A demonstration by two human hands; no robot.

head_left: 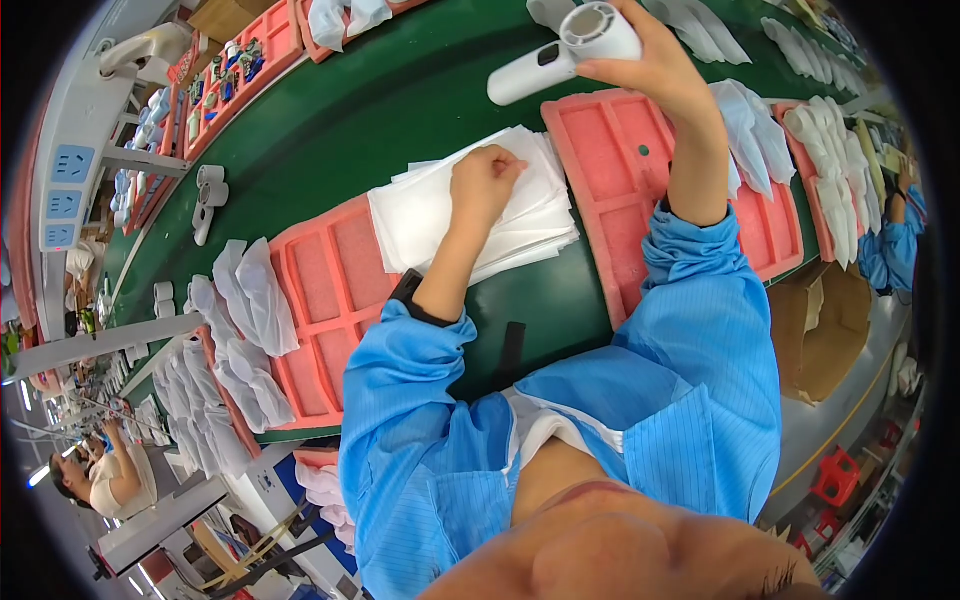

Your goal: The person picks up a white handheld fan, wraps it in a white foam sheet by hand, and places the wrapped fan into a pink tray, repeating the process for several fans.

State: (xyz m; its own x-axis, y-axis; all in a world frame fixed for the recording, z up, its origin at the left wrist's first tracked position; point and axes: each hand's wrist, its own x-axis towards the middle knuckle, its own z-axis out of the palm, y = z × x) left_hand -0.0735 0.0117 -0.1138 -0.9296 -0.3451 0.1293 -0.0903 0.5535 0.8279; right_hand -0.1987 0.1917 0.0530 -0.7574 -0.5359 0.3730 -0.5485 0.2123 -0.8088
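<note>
My right hand (650,62) is raised over the green belt and grips a white handheld device (563,52) with a round barrel end and a straight handle. My left hand (485,180) rests on a stack of white flat bags (530,215), its fingers pinching at the top sheet. The stack lies on the belt between two pink foam trays. Blue sleeves cover both of my upper arms, and a dark band sits on my left forearm.
A green conveyor belt (380,110) runs across the view. Pink foam trays (330,290) (615,170) lie on it, some holding white bagged items (250,300). More trays with small parts (225,75) sit far left. Other workers stand at the left (105,480) and right (895,240) edges.
</note>
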